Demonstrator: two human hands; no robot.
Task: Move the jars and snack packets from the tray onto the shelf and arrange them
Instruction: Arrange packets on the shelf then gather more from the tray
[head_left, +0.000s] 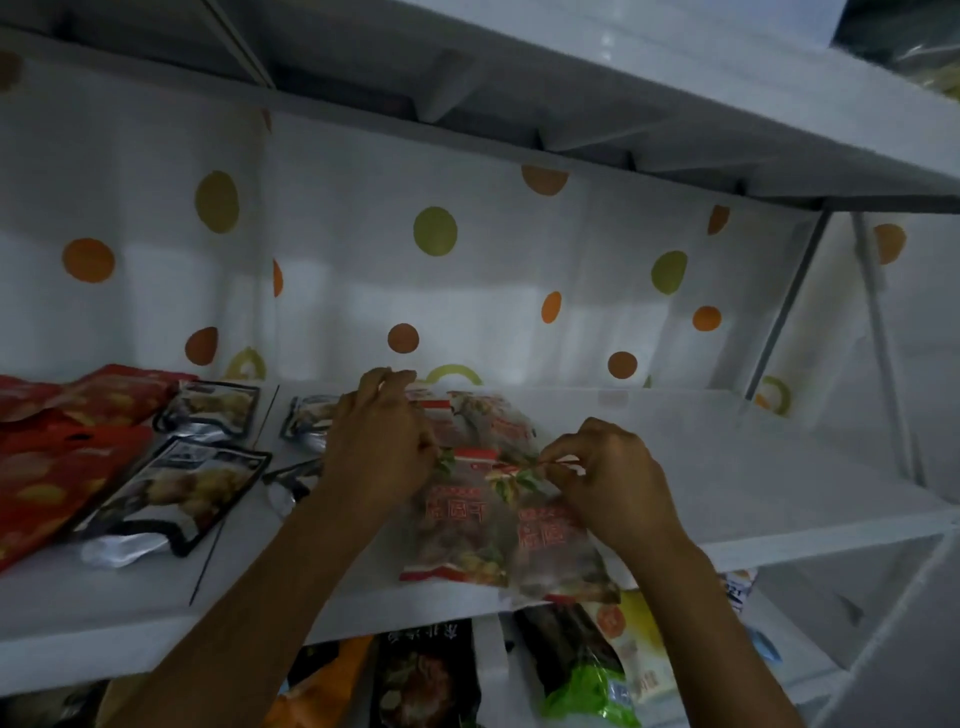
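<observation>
Clear plastic with red print: the snack packets (467, 525) lie overlapped at the centre of the frame on the white shelf (727, 467), their near corners poking just past its front edge. The right hand (610, 483) has a narrow pinch grip on one packet's top edge. The left hand (379, 447) curls over the stack's left side, fingertips seemingly nipping the far packet. Squaring up looks like the job now: draw them back off the lip, fan them evenly, and stay clear of the black-edged pouches (176, 493) just to the left.
</observation>
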